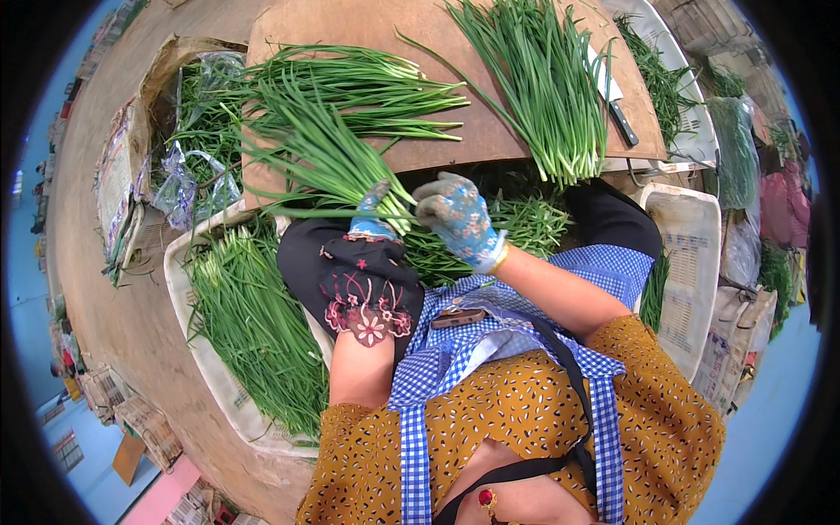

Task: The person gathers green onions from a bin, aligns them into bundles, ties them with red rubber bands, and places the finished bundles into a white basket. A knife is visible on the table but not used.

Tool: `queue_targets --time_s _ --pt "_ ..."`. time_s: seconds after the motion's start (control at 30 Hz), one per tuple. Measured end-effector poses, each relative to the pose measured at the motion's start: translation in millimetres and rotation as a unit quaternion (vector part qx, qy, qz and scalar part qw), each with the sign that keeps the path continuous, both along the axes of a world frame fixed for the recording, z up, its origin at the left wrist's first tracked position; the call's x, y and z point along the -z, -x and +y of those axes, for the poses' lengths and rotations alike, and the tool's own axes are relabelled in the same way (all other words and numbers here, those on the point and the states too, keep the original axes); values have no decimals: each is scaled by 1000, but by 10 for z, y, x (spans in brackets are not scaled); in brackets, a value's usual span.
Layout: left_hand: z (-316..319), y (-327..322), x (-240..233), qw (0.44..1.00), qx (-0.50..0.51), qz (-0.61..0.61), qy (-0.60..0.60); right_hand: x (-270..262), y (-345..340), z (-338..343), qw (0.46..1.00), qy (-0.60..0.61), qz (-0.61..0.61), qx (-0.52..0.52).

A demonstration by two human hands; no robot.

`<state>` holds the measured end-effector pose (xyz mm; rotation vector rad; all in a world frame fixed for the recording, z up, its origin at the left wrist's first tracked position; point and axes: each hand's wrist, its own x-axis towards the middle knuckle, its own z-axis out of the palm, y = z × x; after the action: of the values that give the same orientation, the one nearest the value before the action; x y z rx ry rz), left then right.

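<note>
My left hand (375, 211), in a blue flowered glove with a soiled fingertip area, grips a bunch of garlic chives (341, 157) near its pale stem ends. Close at its right, my right hand (453, 216) in a matching glove has curled fingers at the stem ends, pinching one long leaf that lies across the bunch. Beyond them, loose chives (394, 92) lie on a brown board (446, 144). A larger bundle (551, 98) rests at the board's right, its pale ends toward me. Beside it lies a knife (620, 108) with a black handle.
A white plastic crate (180, 275) of chives stands at my left, below a sack (147, 125) with greens and plastic bags. Trimmings (525, 226) lie under the board's near edge, between my legs. White crates (705, 262) stand at right, and a phone (458, 319) is at my apron.
</note>
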<state>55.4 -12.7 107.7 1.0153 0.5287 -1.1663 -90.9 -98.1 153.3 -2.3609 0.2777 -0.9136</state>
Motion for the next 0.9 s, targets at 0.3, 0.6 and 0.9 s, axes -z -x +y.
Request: queue_targets --time_s 0.3,0.6,0.9 --pt "37 148 -142 995 -47 -23 87 266 598 -227 926 -141 335 100" --pt "149 325 163 996 -39 -74 12 179 -141 -23 893 -384 219 82" --pt "358 -302 1005 935 -118 17 333 417 143 -61 850 -454 253 80"
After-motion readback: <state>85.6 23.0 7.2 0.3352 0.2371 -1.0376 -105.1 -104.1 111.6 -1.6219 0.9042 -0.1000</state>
